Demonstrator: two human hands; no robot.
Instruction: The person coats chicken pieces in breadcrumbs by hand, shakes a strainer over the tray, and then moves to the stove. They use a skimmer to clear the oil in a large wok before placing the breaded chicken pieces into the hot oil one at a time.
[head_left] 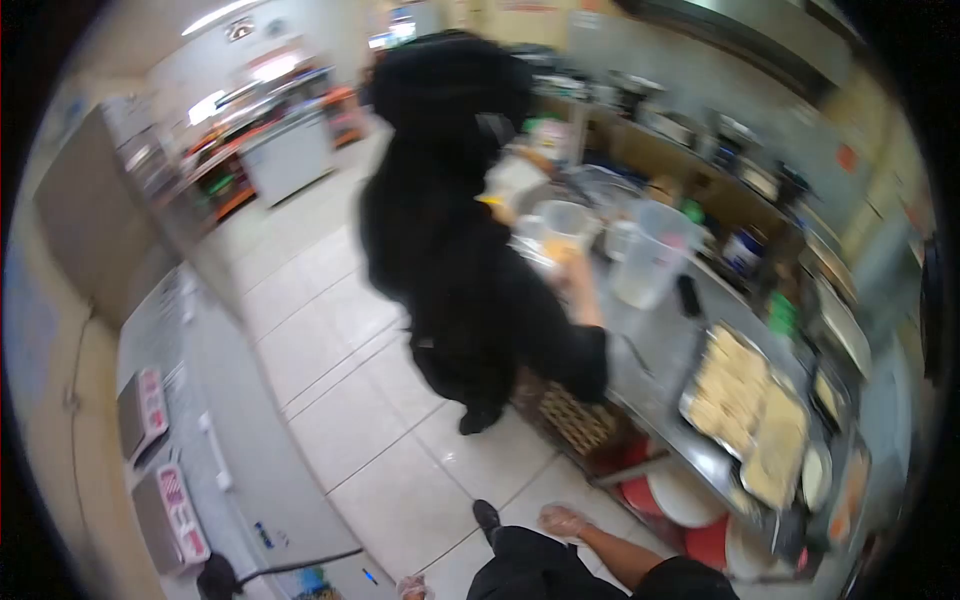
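My right hand (564, 521), in a clear plastic glove, hangs low in front of my dark clothing, over the tiled floor. Its fingers are blurred, and nothing can be made out in them. At the bottom edge my left hand (414, 588), also gloved, is only partly in frame, near the counter with the black cable (300, 566). To the right of my right hand, a steel table (655, 345) bears a tray of pale food pieces (728, 388) and a second tray with a yellowish layer (776, 448).
A co-worker in black (440, 220) stands at the table, one hand near a clear container (565, 220). A tall clear pitcher (650, 255) is beside it. Red and white buckets (685, 497) sit beneath the table. A grey counter (235, 440) runs along the left.
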